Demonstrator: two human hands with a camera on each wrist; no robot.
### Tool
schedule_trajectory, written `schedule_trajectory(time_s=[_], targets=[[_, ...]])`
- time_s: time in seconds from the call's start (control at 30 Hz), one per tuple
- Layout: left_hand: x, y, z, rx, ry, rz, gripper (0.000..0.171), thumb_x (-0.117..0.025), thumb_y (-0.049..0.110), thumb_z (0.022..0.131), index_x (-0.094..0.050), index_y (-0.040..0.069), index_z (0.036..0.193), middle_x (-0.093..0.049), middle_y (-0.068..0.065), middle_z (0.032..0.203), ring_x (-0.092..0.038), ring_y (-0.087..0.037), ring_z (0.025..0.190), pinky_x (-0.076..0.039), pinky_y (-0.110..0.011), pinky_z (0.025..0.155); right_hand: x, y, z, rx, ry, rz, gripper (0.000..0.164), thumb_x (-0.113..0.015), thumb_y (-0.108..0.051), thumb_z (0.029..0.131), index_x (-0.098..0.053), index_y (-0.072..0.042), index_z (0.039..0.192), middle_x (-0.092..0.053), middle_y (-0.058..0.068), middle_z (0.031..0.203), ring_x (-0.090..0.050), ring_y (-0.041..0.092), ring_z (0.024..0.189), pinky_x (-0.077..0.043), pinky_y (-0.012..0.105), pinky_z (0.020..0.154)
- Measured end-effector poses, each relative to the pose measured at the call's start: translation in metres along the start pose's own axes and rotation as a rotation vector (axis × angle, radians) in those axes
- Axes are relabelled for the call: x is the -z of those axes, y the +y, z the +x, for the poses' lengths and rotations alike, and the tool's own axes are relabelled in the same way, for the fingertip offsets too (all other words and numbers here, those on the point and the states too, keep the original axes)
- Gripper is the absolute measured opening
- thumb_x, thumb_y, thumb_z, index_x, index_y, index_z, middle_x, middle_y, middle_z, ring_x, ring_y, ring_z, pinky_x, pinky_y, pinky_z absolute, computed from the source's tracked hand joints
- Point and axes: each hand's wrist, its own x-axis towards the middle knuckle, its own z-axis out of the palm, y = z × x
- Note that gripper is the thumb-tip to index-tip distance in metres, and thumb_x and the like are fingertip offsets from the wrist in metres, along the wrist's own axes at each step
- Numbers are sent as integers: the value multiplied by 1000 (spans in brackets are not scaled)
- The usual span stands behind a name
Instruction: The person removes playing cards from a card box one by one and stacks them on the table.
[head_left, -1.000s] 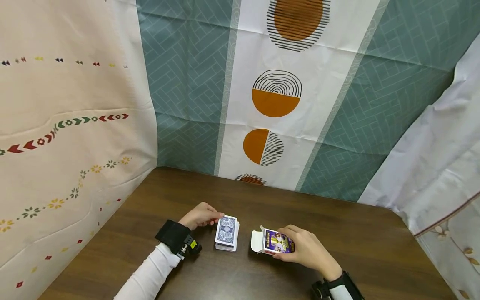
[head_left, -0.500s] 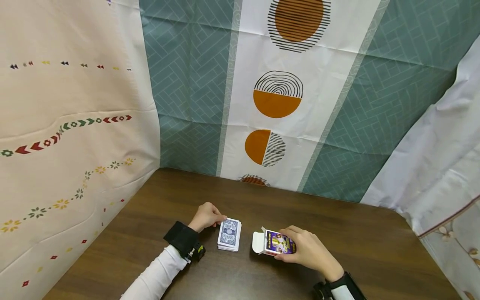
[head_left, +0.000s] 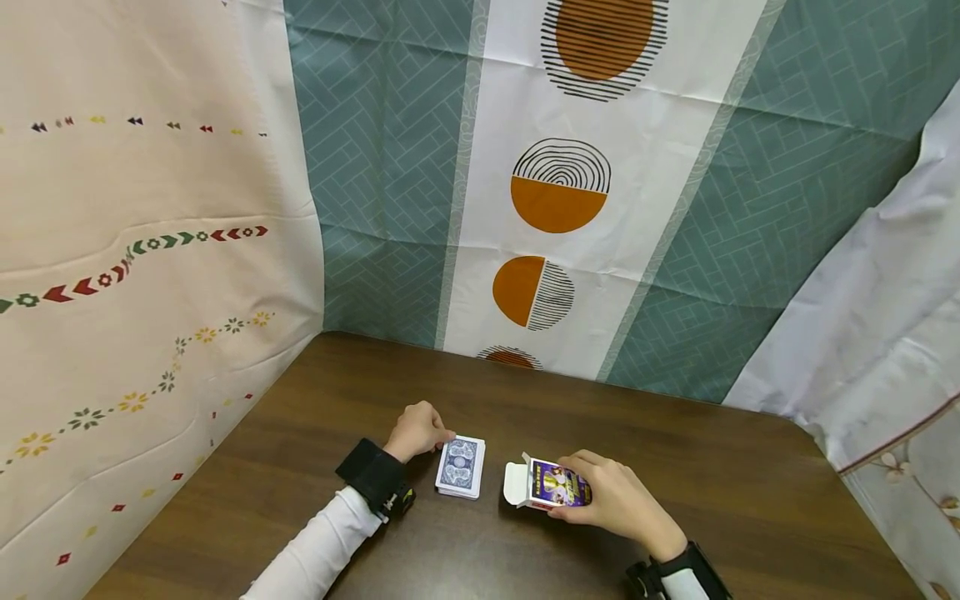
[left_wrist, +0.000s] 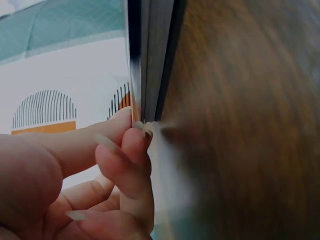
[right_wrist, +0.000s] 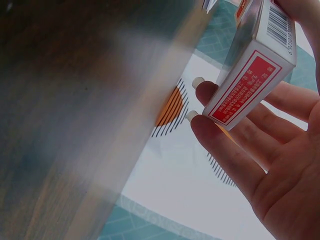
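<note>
A deck of blue-backed playing cards (head_left: pixel 460 465) lies face down on the table in the head view. At its far left corner my left hand (head_left: pixel 417 429) pinches the edge of the top card between thumb and fingertip. The left wrist view shows the deck (left_wrist: pixel 151 60) edge-on, above these fingertips; how many cards are pinched cannot be told. To the right, my right hand (head_left: pixel 611 496) grips a purple and white card box (head_left: pixel 558 483) by its long sides. The box's end flap stands open, facing the deck. A red label marks the box (right_wrist: pixel 245 90) in the right wrist view.
The brown wooden table (head_left: pixel 450 383) reaches back to a green and white patterned curtain (head_left: pixel 382 167). A cream cloth (head_left: pixel 150 350) borders it on the left, a white cloth (head_left: pixel 885 333) on the right. The deck and box lie a short gap apart.
The top card, offset from the deck a second ago, now lies nearly in line with it. My left hand has shifted slightly right; my right hand and the box have stayed put.
</note>
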Motion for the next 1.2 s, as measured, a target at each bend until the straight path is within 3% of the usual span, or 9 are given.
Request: schedule_trajectory(time_s=[0.5, 0.73, 0.8, 0.87, 0.93, 1.03, 1.13, 1.2], targets=[[-4, 1, 0, 3, -23, 16, 29, -77, 20, 82, -68, 5, 59, -57, 0, 48, -51, -10, 44, -35, -23, 49, -1, -1, 0, 14, 6, 3, 62, -72, -64, 73, -67, -14, 110, -66, -6, 102, -52, 0, 74, -45, 18, 61], [-4, 5, -1, 18, -10, 52, 29, -74, 25, 84, -68, 6, 64, -61, -2, 56, -54, -13, 50, -35, -25, 49, -1, 0, -1, 8, 5, 2, 63, -73, -64, 73, -68, -14, 110, -66, -6, 102, -52, 0, 73, -44, 18, 60], [-2, 11, -4, -7, 10, 74, 28, -73, 26, 85, -66, 6, 68, -60, -1, 61, -52, -14, 54, -35, -26, 48, -1, 0, -1, 4, 4, 2, 63, -73, -64, 73, -68, -14, 110, -66, -6, 102, -52, 0, 73, -44, 18, 60], [0, 20, -10, -85, 15, 71, 26, -71, 25, 87, -65, 6, 71, -57, -1, 64, -49, -14, 56, -35, -25, 48, -1, 0, -1, 3, 4, 2, 63, -73, -64, 73, -67, -14, 110, -66, -6, 102, -52, 0, 73, -44, 18, 60], [2, 32, -18, -198, -35, 25, 22, -70, 23, 88, -67, 5, 75, -57, 1, 66, -47, -12, 58, -35, -24, 49, 0, -1, -1, 7, 5, 5, 63, -72, -64, 73, -67, -14, 110, -66, -6, 102, -52, 0, 73, -44, 17, 60], [4, 51, -33, -339, -223, -94, 16, -69, 20, 88, -71, 6, 80, -54, 4, 64, -44, -9, 57, -33, -22, 50, 1, -2, -1, 23, 14, 17, 62, -71, -64, 74, -67, -13, 110, -66, -6, 102, -52, -1, 73, -44, 17, 60], [1, 66, -47, -374, -384, -172, 13, -69, 18, 88, -73, 7, 84, -53, 7, 63, -42, -7, 56, -32, -21, 50, 2, -4, 0, 38, 25, 27, 61, -71, -64, 75, -67, -14, 110, -66, -6, 101, -52, -2, 73, -44, 16, 60], [-3, 72, -53, -359, -421, -194, 12, -69, 16, 88, -73, 6, 84, -53, 7, 61, -42, -7, 54, -31, -21, 49, 3, -5, 1, 42, 32, 30, 60, -71, -64, 75, -67, -14, 110, -65, -7, 101, -52, -3, 73, -45, 16, 60]])
